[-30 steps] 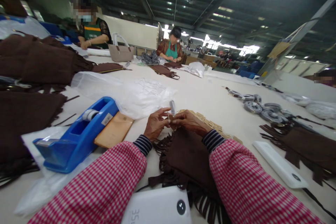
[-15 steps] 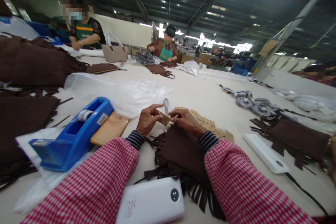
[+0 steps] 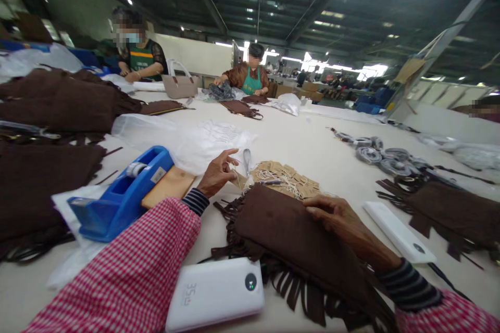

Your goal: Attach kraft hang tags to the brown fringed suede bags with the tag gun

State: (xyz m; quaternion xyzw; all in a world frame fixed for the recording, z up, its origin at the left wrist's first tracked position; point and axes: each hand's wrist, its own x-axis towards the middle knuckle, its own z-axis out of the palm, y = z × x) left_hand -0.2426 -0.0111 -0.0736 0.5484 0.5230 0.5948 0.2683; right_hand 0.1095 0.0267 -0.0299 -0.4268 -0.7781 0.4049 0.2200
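A brown fringed bag [image 3: 285, 229] lies in front of me, its strips spread over the table. My left hand [image 3: 219, 173] pinches a tan paper hang tag [image 3: 239, 180] by the bag's upper left corner. My right hand [image 3: 344, 223] is on the bag's upper right edge, thumb on the front and fingertips at the rim; its far fingers are partly hidden. Behind the bag lies a heap of tan hang tags [image 3: 300, 179] with white strings. A small clear-wrapped loop [image 3: 246, 160] stands next to the held tag.
A blue tape dispenser [image 3: 121, 197] stands left, beside a tan flat piece [image 3: 167, 186]. White power banks [image 3: 214, 291] lie in front and at right. Wrapped coiled straps [image 3: 369, 155] lie right. Brown bags [image 3: 58, 99] are piled left. Two co-workers sit across the table.
My right hand has left the tag and moved right and down to the bag's edge. The left hand still pinches the tag, fingers more raised. The tag heap is more exposed.
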